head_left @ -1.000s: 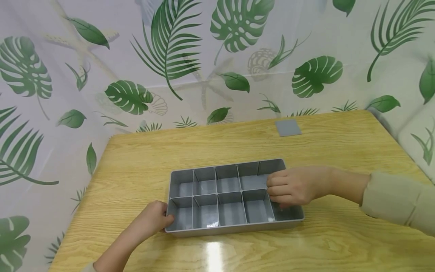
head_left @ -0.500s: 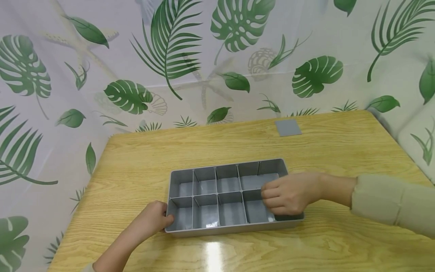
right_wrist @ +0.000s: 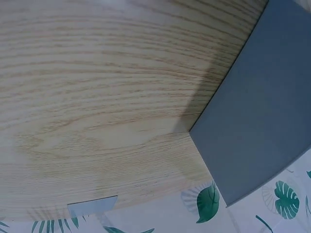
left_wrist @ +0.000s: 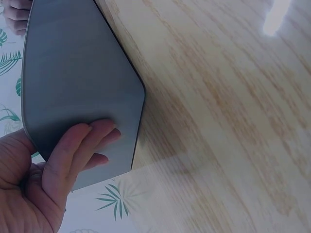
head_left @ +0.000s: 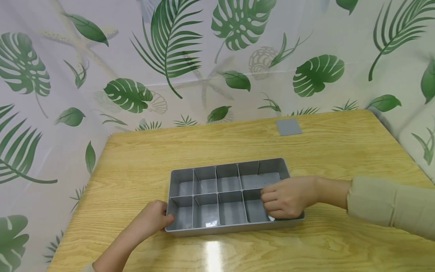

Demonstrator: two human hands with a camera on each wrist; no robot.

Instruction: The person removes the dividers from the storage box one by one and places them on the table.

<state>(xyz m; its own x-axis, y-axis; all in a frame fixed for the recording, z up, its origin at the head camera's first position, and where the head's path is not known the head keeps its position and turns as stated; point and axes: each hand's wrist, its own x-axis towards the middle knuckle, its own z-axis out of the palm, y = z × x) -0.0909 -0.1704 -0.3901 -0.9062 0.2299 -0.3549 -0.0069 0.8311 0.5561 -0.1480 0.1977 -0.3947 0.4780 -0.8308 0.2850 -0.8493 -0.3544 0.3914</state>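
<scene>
A grey divided box sits on the wooden table, split into two rows of compartments by thin dividers. My left hand grips its left end, thumb over the rim; in the left wrist view the fingers press along the outer wall. My right hand is down in the front right part of the box, its fingers curled over the last front divider. That divider and the thumb are hidden by the hand. At the back right, one compartment is wider, with only a ridge on its rear wall.
A flat grey square plate lies near the table's back edge, right of centre. A leaf-printed cloth hangs behind and on both sides of the table.
My right hand has moved slightly left and towards me, over the front right divider, which has gone out of sight beneath it. The left hand and box have stayed in place.
</scene>
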